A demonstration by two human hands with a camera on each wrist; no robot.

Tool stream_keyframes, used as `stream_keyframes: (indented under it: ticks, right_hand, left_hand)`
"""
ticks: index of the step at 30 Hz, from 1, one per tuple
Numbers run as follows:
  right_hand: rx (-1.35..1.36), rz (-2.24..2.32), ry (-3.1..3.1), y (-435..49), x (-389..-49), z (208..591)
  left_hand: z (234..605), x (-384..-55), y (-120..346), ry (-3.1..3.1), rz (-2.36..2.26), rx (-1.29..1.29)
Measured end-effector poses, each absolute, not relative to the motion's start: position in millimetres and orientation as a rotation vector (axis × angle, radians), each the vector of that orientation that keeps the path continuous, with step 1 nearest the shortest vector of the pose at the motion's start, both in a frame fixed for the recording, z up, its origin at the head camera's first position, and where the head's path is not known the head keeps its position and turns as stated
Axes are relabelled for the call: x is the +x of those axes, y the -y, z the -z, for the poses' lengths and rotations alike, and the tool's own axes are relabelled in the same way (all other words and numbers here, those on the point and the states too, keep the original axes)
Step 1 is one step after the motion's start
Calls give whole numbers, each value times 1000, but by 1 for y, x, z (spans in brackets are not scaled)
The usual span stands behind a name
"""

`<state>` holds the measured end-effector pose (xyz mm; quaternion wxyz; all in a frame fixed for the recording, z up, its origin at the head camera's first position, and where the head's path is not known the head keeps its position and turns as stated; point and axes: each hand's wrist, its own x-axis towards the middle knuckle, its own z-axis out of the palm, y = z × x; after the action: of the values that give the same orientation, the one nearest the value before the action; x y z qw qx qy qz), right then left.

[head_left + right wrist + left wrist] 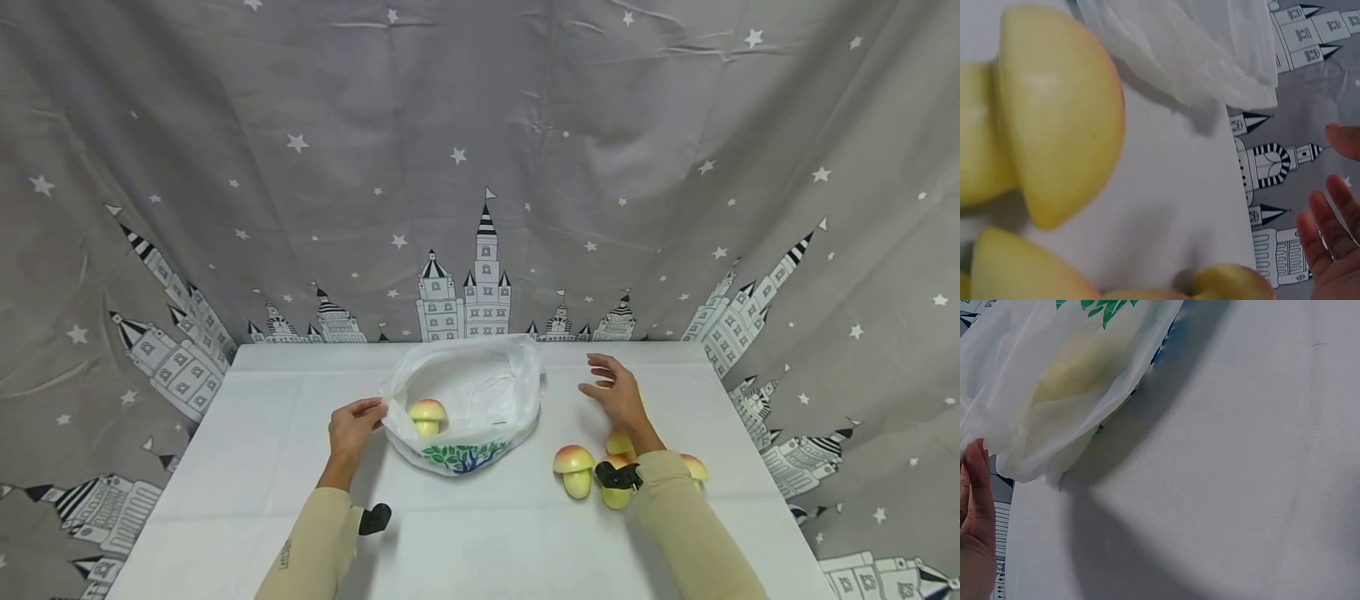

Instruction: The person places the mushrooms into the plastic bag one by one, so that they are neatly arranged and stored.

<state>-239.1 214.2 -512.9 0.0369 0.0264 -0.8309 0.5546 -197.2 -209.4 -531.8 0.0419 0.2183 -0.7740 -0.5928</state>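
White plastic makes the bag (521, 421), its mouth wide, on the table (465, 550). Its front has a green and blue tree (465, 456). The left hand (352, 432) pinches the bag's edge. One mushroom (427, 410), red on top and yellow below, is inside the bag, near that hand. The right hand (618, 395) holds nothing, and its fingers are loose. More mushrooms (576, 483) lie on the table under and beside the right arm (693, 525), and a gray curtain (487, 100) with stars hangs behind

Soft light brightens the white table (480, 533); the left wrist view is dimmer, broadly shadowed; the right's near mushroom (1063, 112) blurs, faintly highlighted.
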Motion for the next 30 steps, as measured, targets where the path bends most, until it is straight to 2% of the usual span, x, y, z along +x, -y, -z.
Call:
stream_keyframes:
  ticks: [15,30]
  right_hand:
    - [-119,-1611,2728,-250,-245,514]
    - [-78,-1369,2917,-268,-240,533]
  left_hand:
    - [530,-197,209,2404,1796,688]
    - [531,-196,210,2409,1788,679]
